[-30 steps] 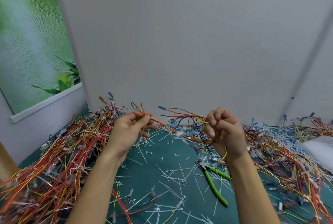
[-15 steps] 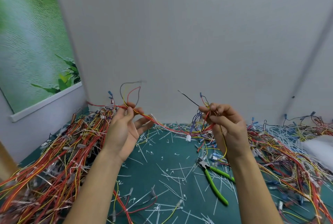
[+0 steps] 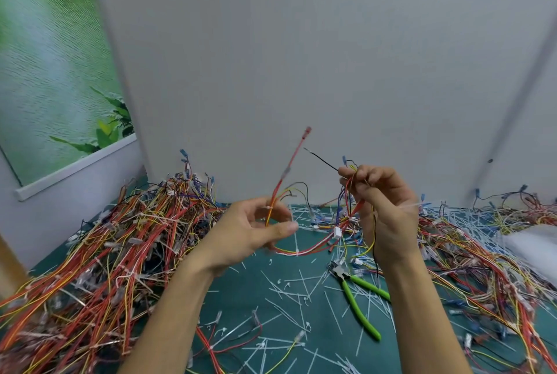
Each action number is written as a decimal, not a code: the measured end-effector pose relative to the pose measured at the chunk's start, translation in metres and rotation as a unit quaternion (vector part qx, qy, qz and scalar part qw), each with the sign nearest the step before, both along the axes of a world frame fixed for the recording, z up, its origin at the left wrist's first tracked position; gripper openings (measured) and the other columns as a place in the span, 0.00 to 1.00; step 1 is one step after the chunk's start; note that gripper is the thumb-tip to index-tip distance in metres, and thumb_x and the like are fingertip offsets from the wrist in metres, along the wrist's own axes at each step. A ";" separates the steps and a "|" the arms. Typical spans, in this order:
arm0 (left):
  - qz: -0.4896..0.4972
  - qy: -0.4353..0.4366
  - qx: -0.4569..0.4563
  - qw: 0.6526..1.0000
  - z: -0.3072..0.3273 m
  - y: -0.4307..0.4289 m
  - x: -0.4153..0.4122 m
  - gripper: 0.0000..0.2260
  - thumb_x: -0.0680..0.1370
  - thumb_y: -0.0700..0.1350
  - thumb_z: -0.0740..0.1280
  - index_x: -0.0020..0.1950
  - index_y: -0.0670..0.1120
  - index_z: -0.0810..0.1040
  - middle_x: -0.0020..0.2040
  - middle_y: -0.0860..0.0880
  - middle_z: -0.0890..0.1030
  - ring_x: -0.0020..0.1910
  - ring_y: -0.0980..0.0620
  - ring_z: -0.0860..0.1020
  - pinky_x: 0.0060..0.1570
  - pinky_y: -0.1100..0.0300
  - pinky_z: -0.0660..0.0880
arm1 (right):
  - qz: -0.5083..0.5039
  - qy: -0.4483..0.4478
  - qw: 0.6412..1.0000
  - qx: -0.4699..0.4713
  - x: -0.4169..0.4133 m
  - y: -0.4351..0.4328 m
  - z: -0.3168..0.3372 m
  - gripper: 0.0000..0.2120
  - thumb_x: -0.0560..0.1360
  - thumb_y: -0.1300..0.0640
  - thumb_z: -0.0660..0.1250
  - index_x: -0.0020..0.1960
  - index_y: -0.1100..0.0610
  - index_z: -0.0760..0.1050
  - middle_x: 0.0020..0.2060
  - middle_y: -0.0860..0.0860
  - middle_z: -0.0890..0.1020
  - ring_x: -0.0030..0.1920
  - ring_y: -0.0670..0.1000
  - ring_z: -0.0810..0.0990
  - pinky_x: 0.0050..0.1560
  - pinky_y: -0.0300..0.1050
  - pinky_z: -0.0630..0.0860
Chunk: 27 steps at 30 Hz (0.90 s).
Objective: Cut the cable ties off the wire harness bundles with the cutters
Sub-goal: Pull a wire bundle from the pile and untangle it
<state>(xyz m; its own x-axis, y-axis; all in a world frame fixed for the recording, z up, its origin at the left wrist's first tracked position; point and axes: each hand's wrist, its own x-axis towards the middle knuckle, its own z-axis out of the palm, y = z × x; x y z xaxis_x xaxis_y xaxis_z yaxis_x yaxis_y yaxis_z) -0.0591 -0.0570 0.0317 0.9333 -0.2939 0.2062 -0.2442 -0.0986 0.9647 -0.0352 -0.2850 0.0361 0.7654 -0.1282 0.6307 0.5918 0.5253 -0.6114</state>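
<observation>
Right now the cutters (image 3: 357, 305) lie alone on the green worktop (image 3: 241, 286), just below the right hand (image 3: 382, 211). Up and left of the cutters, the left hand (image 3: 253, 232) has its grip closed round a red and orange strand of the wire harness (image 3: 277, 190). The right grip pinches the other end. A white cable tie (image 3: 297, 252) sits on the loop hanging above the cutters. Pulling hard could knot the thin wires. A careless snip could nick one.

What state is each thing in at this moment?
left hand: grips one end of the wire harness
right hand: pinches its other wires
wire harness: held up, sagging between the hands
cutters: lying untouched on the mat, handles apart
cut ties: scattered loose on it
</observation>
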 end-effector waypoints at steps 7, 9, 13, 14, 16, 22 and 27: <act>-0.025 -0.017 0.165 0.986 -0.010 -0.002 0.003 0.06 0.75 0.48 0.77 0.51 0.51 0.86 0.38 0.54 0.86 0.37 0.56 0.82 0.41 0.67 0.76 | -0.012 -0.007 1.000 0.004 -0.001 0.002 0.001 0.17 0.74 0.73 0.64 0.40 0.51 0.79 0.42 0.52 0.81 0.55 0.58 0.85 0.63 0.52 0.79; -0.033 -0.027 0.189 0.981 -0.011 -0.004 0.003 0.05 0.75 0.49 0.76 0.48 0.50 0.85 0.34 0.52 0.84 0.33 0.58 0.79 0.38 0.69 0.72 | -0.011 -0.008 1.000 0.005 0.000 0.002 0.000 0.17 0.74 0.73 0.63 0.40 0.52 0.79 0.42 0.52 0.81 0.55 0.59 0.85 0.63 0.52 0.79; -0.032 -0.034 0.209 0.977 -0.012 -0.004 0.004 0.03 0.77 0.47 0.74 0.46 0.49 0.84 0.37 0.52 0.85 0.34 0.58 0.80 0.39 0.66 0.75 | -0.010 -0.006 1.000 0.009 0.001 0.001 0.000 0.16 0.74 0.72 0.64 0.40 0.52 0.79 0.42 0.52 0.81 0.55 0.60 0.85 0.61 0.51 0.79; -0.032 -0.036 0.212 0.976 -0.012 -0.004 0.004 0.03 0.78 0.47 0.73 0.47 0.49 0.83 0.38 0.53 0.86 0.35 0.58 0.80 0.40 0.65 0.76 | -0.009 -0.005 1.000 0.012 0.001 0.000 0.000 0.16 0.74 0.72 0.64 0.40 0.52 0.79 0.41 0.52 0.81 0.55 0.60 0.85 0.61 0.51 0.80; -0.035 -0.042 0.201 0.978 -0.010 -0.005 0.002 0.03 0.80 0.45 0.70 0.47 0.48 0.80 0.43 0.51 0.86 0.37 0.59 0.79 0.42 0.64 0.77 | -0.008 -0.004 1.000 0.020 0.002 -0.001 -0.001 0.15 0.74 0.72 0.64 0.40 0.53 0.79 0.42 0.52 0.81 0.55 0.60 0.85 0.61 0.51 0.79; -0.010 -0.044 0.094 0.995 -0.008 -0.009 0.002 0.02 0.80 0.40 0.69 0.50 0.43 0.78 0.42 0.49 0.85 0.31 0.62 0.75 0.33 0.71 0.71 | -0.019 0.015 0.999 0.042 0.006 -0.014 -0.004 0.19 0.77 0.77 0.58 0.42 0.55 0.75 0.41 0.51 0.80 0.54 0.56 0.86 0.61 0.48 0.80; 0.017 -0.067 0.123 0.990 -0.010 -0.011 0.004 0.03 0.81 0.41 0.68 0.48 0.47 0.77 0.45 0.45 0.85 0.31 0.62 0.74 0.34 0.69 0.71 | -0.010 0.013 0.999 0.040 0.006 -0.015 -0.004 0.18 0.76 0.75 0.60 0.42 0.54 0.76 0.42 0.52 0.80 0.56 0.57 0.85 0.62 0.48 0.80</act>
<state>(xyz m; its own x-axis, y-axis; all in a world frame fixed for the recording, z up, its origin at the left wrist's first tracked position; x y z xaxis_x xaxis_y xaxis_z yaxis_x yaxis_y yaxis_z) -0.0552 -0.0679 0.0221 0.9130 -0.3191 0.2544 -0.3602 -0.3370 0.8699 -0.0292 -0.2996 0.0321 0.7779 -0.1934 0.5978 0.5874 0.5616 -0.5827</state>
